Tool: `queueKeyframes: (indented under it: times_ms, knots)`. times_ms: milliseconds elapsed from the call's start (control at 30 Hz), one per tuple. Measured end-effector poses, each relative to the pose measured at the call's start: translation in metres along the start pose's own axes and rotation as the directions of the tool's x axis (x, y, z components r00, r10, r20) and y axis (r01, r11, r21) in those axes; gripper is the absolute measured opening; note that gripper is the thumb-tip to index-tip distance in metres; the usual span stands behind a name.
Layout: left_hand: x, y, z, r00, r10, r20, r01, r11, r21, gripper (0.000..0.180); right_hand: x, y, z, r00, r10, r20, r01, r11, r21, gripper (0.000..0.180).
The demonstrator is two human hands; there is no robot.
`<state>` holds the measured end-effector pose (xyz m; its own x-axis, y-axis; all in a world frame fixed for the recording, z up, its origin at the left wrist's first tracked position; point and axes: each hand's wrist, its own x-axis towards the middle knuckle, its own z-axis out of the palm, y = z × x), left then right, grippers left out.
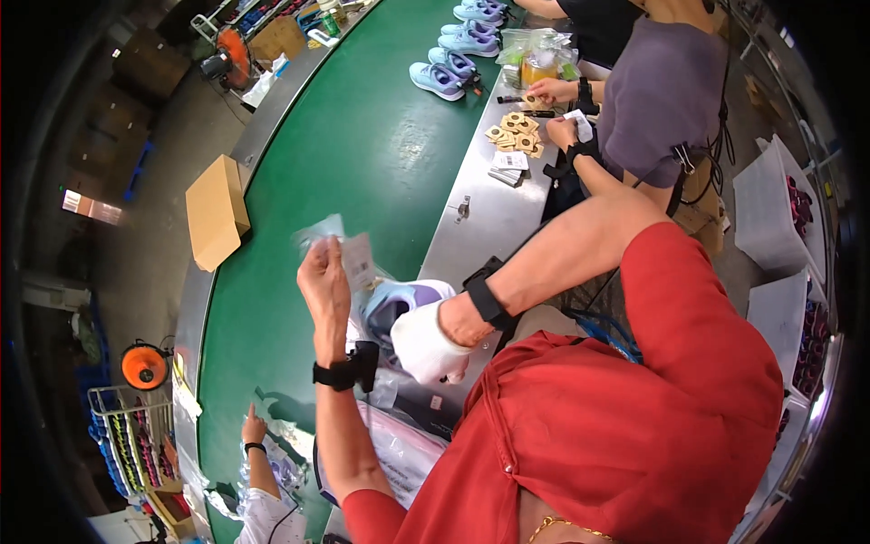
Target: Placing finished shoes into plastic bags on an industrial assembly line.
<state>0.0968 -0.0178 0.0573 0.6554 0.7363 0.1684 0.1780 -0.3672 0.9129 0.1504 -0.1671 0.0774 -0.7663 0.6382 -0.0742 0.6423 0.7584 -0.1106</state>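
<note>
Raised over the green belt, my bare left hand [325, 283] pinches a small translucent bluish plastic piece [328, 228], blurred. A pale tag [359, 261] with a printed patch hangs beside those fingers; what it is fixed to cannot be made out. My right hand [426, 346], in a white glove with fingertips showing, is curled closed against a light-blue and purple shoe [391, 306]. The glove covers part of that shoe, and anything inside the curled fingers is hidden. Clear plastic wrapping [385, 390] lies below the shoe. Both my wrists carry black straps.
The green conveyor belt [362, 163] bears several light-blue shoes [438, 80] at its far end. An open cardboard box [215, 213] sits on its left edge. Square tan tags [518, 134] lie near a co-worker's hands [562, 131]. Another person's hand [254, 426] reaches in at lower left.
</note>
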Motion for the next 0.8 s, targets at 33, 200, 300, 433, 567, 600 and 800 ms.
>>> queueKeyframes:
  times_ms: [33,200,300,433,567,600,800]
  knots:
    - [-0.005,0.007,0.002,0.983,0.008,0.184,-0.015,0.999,0.039,0.023,0.006,-0.002,0.001,0.998,-0.049,0.028,0.048,0.999,0.017,0.021]
    - [-0.075,0.056,0.001,0.766,0.106,0.634,-0.346,0.9,0.266,0.008,0.022,0.005,0.075,0.981,-0.154,-0.117,0.177,0.958,0.224,0.029]
    - [-0.101,0.019,-0.004,0.916,-0.012,0.401,-0.06,0.984,0.166,0.004,0.008,0.01,0.083,0.896,0.365,0.253,-0.437,0.616,0.656,0.029]
    - [-0.12,-0.022,0.012,0.981,0.054,0.188,-0.089,0.978,0.186,0.004,0.01,0.022,0.13,0.678,0.699,-0.228,-0.547,0.687,0.478,0.024]
    - [-0.14,0.013,0.038,0.973,0.116,0.2,-0.132,0.989,0.067,0.005,0.05,0.035,0.141,0.743,0.625,-0.242,-0.513,0.762,0.395,0.025]
    - [-0.128,0.003,0.042,0.978,0.083,0.193,-0.095,0.994,0.054,0.004,0.035,0.044,0.148,0.713,0.666,-0.221,-0.574,0.734,0.363,0.025]
    - [-0.083,-0.022,-0.041,0.981,-0.188,0.047,0.185,0.981,0.061,0.012,-0.005,0.044,0.021,0.758,0.556,0.342,-0.648,0.702,0.296,0.025]
